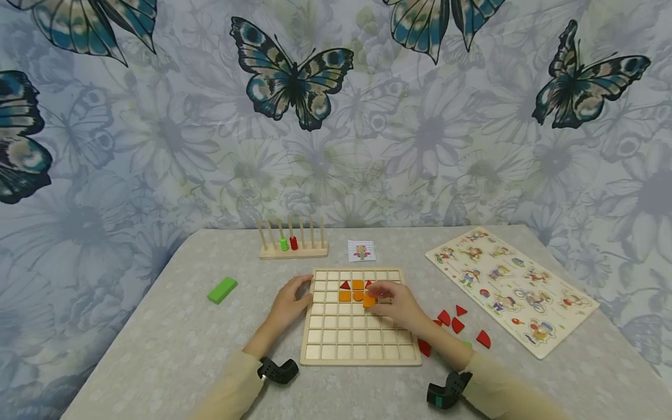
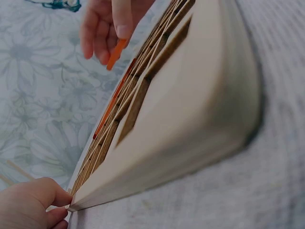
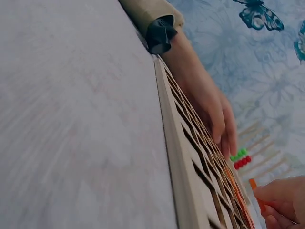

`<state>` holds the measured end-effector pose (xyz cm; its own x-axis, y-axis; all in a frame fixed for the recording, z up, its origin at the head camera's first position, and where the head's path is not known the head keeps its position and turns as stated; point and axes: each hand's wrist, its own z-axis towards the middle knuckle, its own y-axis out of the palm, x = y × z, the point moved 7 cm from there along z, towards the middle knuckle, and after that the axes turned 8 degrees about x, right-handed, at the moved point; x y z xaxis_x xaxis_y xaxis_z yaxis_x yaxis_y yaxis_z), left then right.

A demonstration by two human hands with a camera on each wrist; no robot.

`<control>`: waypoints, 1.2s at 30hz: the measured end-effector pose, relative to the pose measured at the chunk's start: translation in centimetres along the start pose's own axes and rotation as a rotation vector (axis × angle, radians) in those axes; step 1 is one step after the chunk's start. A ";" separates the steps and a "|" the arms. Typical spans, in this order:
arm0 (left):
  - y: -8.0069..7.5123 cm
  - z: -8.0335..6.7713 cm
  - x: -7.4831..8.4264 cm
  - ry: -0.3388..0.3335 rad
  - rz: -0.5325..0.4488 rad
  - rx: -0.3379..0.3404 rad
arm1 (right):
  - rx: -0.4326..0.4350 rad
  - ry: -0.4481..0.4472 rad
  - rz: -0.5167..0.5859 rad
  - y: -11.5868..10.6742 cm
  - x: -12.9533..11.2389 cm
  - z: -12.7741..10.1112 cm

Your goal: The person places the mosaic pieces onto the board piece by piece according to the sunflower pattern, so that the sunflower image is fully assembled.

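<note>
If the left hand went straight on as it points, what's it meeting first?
Likely the left hand meets the left rim of the wooden grid board; it seems to touch there, though depth is unclear.

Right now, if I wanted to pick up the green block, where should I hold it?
I'd pinch the green block around its middle, across the two long sides, coming from above. It lies flat, clearly longer than wide, with nothing touching it. The left hand, at the board's left edge, is nearer.

A pale floral backdrop [image 1: 430,151] with teal butterflies [image 1: 294,79] stands behind a grey table [image 1: 157,332].
</note>
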<state>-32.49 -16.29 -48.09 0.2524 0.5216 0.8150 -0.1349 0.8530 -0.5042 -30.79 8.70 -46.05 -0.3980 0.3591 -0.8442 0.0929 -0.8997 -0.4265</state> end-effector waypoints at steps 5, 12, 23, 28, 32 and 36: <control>0.0 0.0 0.0 -0.002 -0.008 0.003 | -0.057 0.005 0.015 2.2 -0.3 0.4; 0.1 0.0 0.1 -0.004 -0.005 0.006 | -0.044 -0.025 0.007 2.8 -0.3 0.3; 0.1 0.0 -0.1 0.004 -0.010 0.007 | -0.026 -0.067 0.031 2.7 -0.3 0.2; 0.0 0.0 -0.2 0.004 -0.015 0.010 | -0.034 -0.073 0.047 3.0 -0.4 0.2; 0.1 0.0 -0.2 0.010 -0.014 0.009 | -0.047 -0.081 0.035 3.1 -0.5 0.1; 0.1 0.0 -0.2 0.011 -0.005 0.010 | -0.062 -0.054 0.032 2.8 -0.8 0.0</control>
<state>-32.54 -16.29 -48.30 0.2637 0.5171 0.8143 -0.1434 0.8558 -0.4970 -30.27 5.92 -46.57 -0.4421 0.3153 -0.8397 0.1623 -0.8926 -0.4206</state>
